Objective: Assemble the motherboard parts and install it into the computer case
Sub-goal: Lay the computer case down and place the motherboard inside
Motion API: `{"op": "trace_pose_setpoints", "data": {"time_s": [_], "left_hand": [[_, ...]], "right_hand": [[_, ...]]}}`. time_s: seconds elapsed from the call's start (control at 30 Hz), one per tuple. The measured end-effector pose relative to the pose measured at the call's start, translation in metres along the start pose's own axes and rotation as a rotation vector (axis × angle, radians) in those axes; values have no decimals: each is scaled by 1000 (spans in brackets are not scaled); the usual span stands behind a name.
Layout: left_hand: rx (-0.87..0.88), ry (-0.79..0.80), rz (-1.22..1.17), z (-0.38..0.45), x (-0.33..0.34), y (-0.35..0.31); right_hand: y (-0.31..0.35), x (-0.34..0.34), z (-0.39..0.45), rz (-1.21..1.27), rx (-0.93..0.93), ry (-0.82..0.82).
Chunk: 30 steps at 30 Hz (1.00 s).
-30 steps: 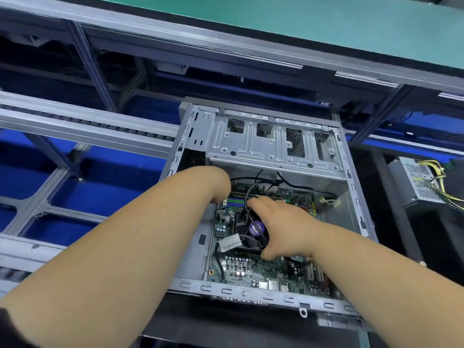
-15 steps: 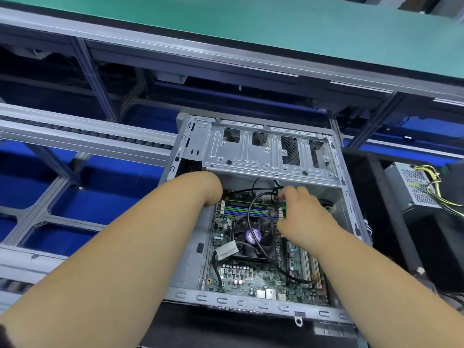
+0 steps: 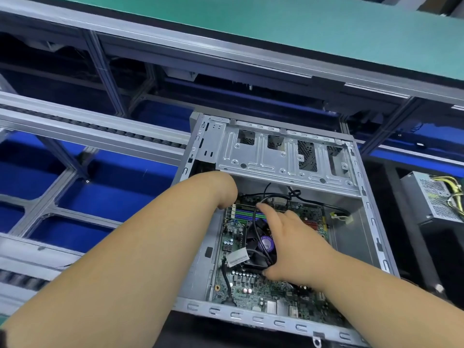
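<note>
We find the right hand [image 3: 296, 244] spread over the cooler fan [image 3: 261, 243], forefinger on a black cable [image 3: 256, 214]. The left hand is hidden past the wrist under the drive cage [image 3: 283, 154]; its grip we cannot tell. The motherboard [image 3: 253, 287] lies inside the computer case [image 3: 371, 222]. A power supply [image 3: 431, 197] sits apart, cut off at the frame's right edge

Right hand [image 3: 298, 244] open with fingers spread, left forearm [image 3: 140, 247] outstretched, its hand hidden
</note>
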<state>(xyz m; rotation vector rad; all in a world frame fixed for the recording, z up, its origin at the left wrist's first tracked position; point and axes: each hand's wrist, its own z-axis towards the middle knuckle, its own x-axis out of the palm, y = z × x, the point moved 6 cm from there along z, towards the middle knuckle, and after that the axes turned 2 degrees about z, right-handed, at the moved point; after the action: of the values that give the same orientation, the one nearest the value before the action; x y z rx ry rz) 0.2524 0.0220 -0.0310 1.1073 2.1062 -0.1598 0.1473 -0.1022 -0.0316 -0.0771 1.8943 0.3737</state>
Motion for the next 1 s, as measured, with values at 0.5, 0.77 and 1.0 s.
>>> {"op": "trace_pose_setpoints", "data": {"time_s": [0.5,0.77,1.0], "left_hand": [[-110,147,-239,-1,16,-1],[-127,164,-186,-4,16,0],[-36,149,-135,-1,14,-6]], "right_hand": [[0,-6,1,-56,78,8],[3,-5,-2,-93,60,42],[3,-4,-2,-63,64,29]]}}
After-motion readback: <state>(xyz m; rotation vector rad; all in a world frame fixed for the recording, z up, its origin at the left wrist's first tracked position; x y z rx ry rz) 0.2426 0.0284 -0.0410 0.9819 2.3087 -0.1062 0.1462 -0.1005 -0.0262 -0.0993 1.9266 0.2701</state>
